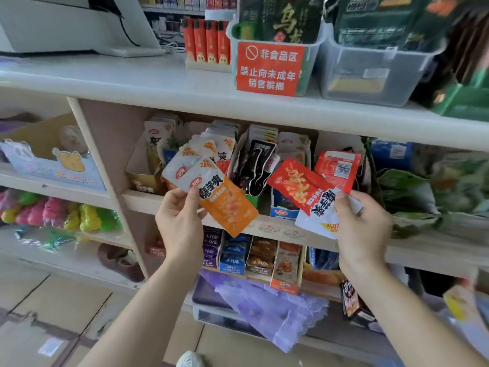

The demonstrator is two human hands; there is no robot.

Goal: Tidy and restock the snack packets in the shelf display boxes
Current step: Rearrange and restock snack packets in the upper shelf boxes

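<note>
Head view. Left hand (pixel 180 218), centre of frame: thumb and curled fingers pinching a loose fan of orange packets (pixel 227 205) by one edge. Right hand (pixel 362 226), centre right: fingers closed on overlapping red packets (pixel 299 184), one held upside down. Both bundles in front of the middle shelf (pixel 277 227), not yet in the display boxes (pixel 144 181), themselves crowded with leaning stock. Judged risks: fan slipping from an edge-only pinch and dropping; no free hand to part the rows; inverted packet going in wrong way up; flavours landing in the wrong box.
</note>
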